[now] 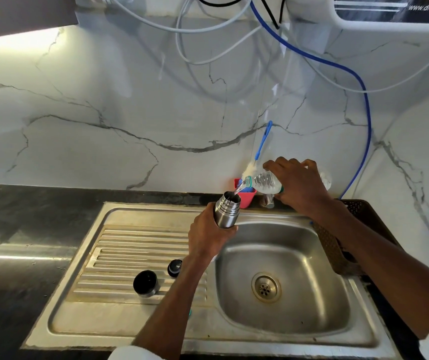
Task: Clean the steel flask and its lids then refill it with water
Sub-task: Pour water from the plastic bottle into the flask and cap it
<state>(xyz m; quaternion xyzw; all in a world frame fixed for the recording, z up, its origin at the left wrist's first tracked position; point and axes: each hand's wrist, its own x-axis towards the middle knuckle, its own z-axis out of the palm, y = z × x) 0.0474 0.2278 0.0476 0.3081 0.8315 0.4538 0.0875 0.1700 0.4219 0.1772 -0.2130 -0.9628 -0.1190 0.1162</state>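
On sink [156, 331] drainboard, nearest: steel cup lid [145, 284], dark inside up, contents unclear; small black stopper [175, 267] just behind it. Over basin's back-left edge: left hand [209, 236] wrapped round steel flask [226, 210], upright, mouth open. Just beyond: right hand [300, 185] gripping tilted plastic bottle [265, 182], water streaming into flask. Behind sink at wall: red holder [247, 197] with blue-handled bottle brush [262, 145].

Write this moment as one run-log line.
step: refilling | left hand: holds steel flask | right hand: tips plastic bottle, water entering flask | lids: on drainboard
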